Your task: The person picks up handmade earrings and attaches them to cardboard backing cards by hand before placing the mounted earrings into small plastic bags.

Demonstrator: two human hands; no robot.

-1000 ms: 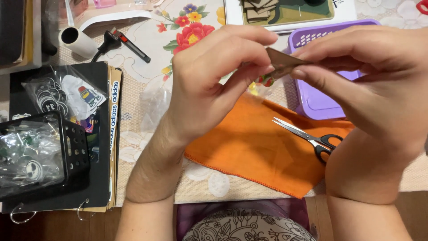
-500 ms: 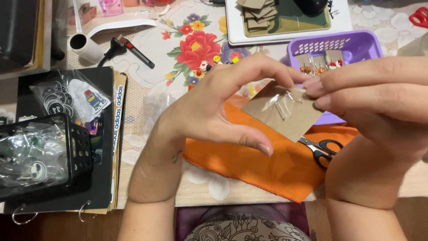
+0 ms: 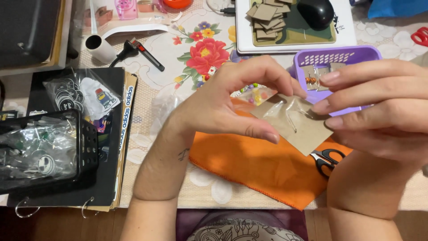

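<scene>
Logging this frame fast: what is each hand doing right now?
Left hand: closed on the brown card, thumb under, fingers over its left edge.
Right hand: fingers pinching the card's right edge.

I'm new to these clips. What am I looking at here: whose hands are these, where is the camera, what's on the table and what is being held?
There is no machine here: a person works with two bare hands, filmed by a camera worn on their head and looking down. The left hand and right hand together hold a small brown card with thin wire hooks on it, apparently earring hooks, above the table. Under it lie an orange cloth and black-handled scissors. Behind is a purple basket with more small carded pieces. A stack of blank brown cards lies on a white tray further back. To the left sits a black binder with bags of stickers on top. The tablecloth is floral.
</scene>
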